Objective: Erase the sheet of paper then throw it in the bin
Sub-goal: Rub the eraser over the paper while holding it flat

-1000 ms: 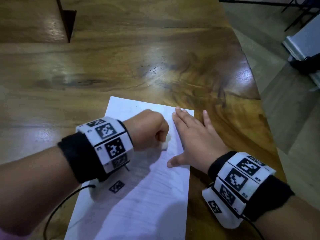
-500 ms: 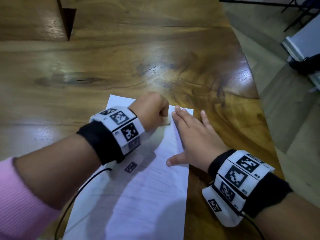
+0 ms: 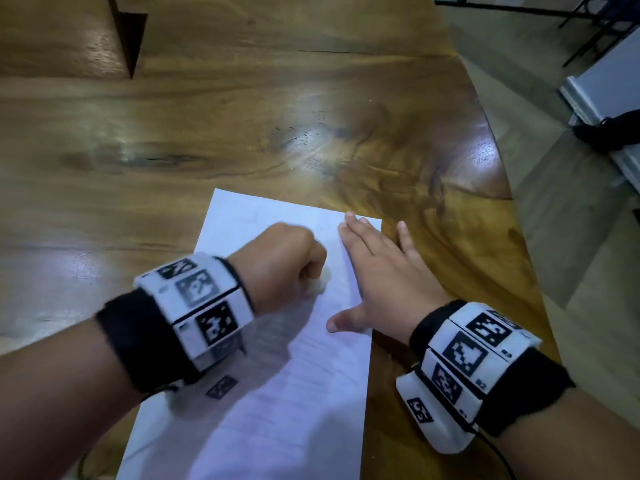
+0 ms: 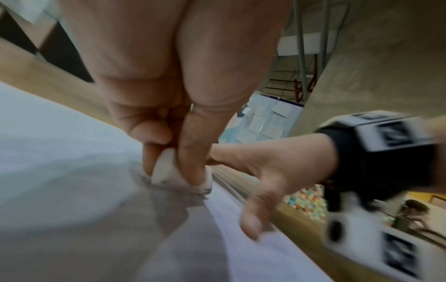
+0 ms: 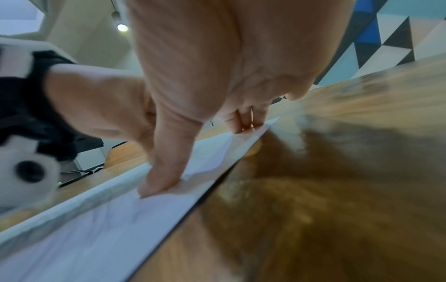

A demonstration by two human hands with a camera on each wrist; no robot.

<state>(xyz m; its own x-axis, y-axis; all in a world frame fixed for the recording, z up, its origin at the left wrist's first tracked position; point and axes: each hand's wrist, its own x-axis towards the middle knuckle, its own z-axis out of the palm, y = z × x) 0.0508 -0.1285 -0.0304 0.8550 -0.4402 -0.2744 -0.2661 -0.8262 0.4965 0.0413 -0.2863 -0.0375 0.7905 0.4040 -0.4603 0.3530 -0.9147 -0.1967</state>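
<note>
My left hand [image 3: 277, 261] is motion-blurred in the head view and covers most of the eraser [image 3: 320, 285]; only a pale end shows past my fingers. The sheet of paper [image 3: 277, 393] is cut off by the bottom edge. Its faint lines are too small to read. My right hand [image 3: 384, 282] hides the sheet's right margin. Both wrist views are smeared, especially the table [image 5: 337, 190].
</note>
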